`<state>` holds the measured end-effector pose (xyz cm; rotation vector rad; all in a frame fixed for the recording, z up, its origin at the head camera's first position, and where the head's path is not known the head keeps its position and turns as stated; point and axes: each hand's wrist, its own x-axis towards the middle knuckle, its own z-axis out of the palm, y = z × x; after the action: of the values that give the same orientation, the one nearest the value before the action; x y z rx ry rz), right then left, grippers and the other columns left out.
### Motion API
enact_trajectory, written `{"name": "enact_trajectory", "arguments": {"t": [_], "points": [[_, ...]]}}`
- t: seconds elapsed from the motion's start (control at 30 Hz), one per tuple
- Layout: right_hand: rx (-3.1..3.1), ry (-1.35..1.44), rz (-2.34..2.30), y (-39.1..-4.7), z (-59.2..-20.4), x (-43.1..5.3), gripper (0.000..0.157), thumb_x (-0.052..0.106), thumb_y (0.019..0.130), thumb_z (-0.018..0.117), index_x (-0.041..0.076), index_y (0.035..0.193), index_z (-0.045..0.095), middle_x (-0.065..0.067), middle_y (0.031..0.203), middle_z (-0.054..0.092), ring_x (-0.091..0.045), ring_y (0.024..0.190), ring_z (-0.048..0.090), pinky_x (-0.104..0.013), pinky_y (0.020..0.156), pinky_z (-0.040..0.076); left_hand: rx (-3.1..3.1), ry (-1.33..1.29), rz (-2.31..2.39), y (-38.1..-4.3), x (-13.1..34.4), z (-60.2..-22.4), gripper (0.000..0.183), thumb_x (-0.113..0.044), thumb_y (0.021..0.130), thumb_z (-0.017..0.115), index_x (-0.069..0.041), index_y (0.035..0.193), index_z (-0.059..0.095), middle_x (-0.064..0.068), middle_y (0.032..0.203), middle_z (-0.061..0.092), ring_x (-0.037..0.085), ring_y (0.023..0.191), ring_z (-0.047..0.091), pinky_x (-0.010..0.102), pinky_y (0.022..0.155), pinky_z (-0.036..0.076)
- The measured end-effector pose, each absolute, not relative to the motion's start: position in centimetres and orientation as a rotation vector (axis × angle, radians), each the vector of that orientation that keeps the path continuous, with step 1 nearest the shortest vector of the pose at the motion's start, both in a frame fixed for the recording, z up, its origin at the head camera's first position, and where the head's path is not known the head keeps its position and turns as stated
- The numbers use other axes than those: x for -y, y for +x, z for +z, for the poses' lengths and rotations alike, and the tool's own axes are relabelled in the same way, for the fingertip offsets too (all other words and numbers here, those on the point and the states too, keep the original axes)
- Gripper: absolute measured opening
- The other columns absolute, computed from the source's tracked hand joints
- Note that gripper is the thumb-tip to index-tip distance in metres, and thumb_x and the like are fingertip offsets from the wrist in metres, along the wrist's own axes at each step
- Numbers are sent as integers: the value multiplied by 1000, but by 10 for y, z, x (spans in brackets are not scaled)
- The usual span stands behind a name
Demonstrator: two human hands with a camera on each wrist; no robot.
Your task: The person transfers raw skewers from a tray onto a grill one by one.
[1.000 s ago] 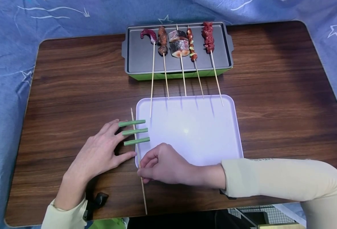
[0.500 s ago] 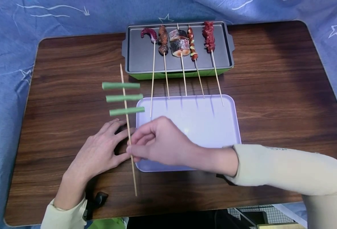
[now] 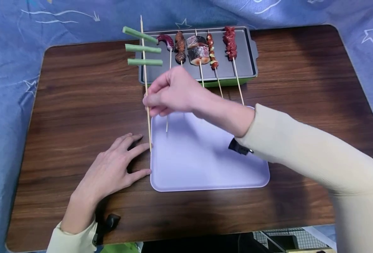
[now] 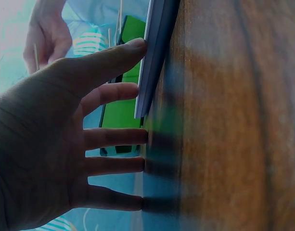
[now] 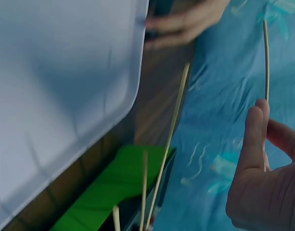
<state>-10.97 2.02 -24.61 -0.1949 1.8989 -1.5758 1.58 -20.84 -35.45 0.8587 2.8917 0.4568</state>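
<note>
My right hand [image 3: 173, 93] pinches the stick of a skewer [image 3: 145, 75] that carries three green stalk pieces [image 3: 143, 49]. In the head view the stalks overlap the left end of the grill pan [image 3: 158, 72], beside the octopus tentacle skewer [image 3: 165, 41]. The right wrist view shows thumb and fingers [image 5: 255, 130] meeting on the stick, its bare end pointing up. My left hand [image 3: 115, 163] rests at the left edge of the purple tray [image 3: 205, 165], fingers spread. In the left wrist view its thumb and index finger reach the tray's rim [image 4: 146, 72].
On the grill pan lie a brown meat skewer [image 3: 180, 47], a fish skewer [image 3: 199, 52], a thin skewer of small red and pale pieces [image 3: 212, 52] and a red meat skewer [image 3: 230, 44]. Their sticks stick out toward the tray. A green base [image 3: 227, 83] supports the pan.
My right hand has lifted the green stalk skewer from beside the tray and carried it forward to the pan's left end. The left hand has stayed in place.
</note>
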Motion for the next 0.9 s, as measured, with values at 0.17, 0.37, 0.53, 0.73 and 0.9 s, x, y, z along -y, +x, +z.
{"name": "enact_trajectory", "arguments": {"t": [0.17,0.37,0.53,0.73,0.9], "points": [[-1951,-150,-1506,-138,-251,-14,10,8,89,72,0,94,73,-14,80,73,-21,71,72,-36,69,58,-2886,843,457,16,209,-354,66,-60,80,71,-28,136,59,8,142,49,33,134,40,56,72,53],[-1974,-65,-1435,-165,-252,-9,12,8,90,70,1,100,71,-12,81,73,-18,72,72,-32,72,57,-2875,839,450,16,208,-353,66,-60,81,70,-28,136,58,9,142,49,35,133,41,56,73,53],[-1965,-18,-1373,-181,-257,-5,18,8,91,69,-1,106,70,-10,76,73,-17,69,71,-31,73,57,-2870,831,448,17,209,-353,65,-60,81,70,-27,137,58,10,142,48,35,133,40,56,75,53],[-1912,67,-1354,-190,-263,2,20,5,89,71,0,109,71,-10,78,73,-16,68,71,-30,72,57,-2872,834,442,17,209,-354,65,-61,81,70,-28,136,59,10,140,49,35,133,41,55,73,54],[-1904,93,-1306,-192,-267,5,16,3,89,70,0,105,69,-12,78,73,-17,68,71,-30,72,57,-2877,839,444,16,208,-354,65,-60,80,71,-27,135,59,10,140,50,35,133,41,55,73,54]]}}
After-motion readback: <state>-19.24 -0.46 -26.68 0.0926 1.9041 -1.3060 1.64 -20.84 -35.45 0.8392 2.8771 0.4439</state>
